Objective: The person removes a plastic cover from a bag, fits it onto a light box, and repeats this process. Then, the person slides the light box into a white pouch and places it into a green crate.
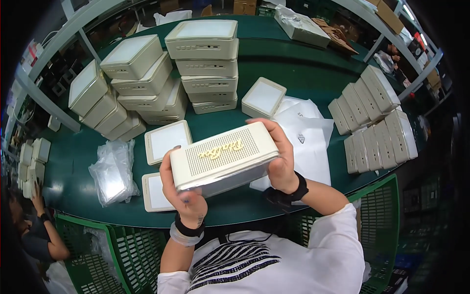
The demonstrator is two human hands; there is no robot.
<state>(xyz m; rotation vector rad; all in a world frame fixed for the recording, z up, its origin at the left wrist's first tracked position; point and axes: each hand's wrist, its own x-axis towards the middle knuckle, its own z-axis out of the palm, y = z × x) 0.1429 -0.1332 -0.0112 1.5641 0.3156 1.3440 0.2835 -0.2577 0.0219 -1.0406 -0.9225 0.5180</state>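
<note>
Between my two hands is a cream box-shaped speaker (196,165) with a perforated grille and raised gold lettering, held tilted above the table. My left hand (188,198) grips its left end, thumb at the front lower edge. Around the right end close the fingers and thumb of my right hand (281,157). Beneath and behind the speaker lie two cream-framed white panels (169,141), the nearer partly covered by my left hand. White sheet bags (306,132) lie flat by my right hand. One more cream unit (264,96) with a white top stands just beyond.
Tall stacks of similar cream units (208,66) stand at the far left, more rows (374,142) at the right. Clear plastic bags (113,171) lie left on the green table (274,54). Green crates (88,255) flank me. Another person's arm (54,240) is at the far left.
</note>
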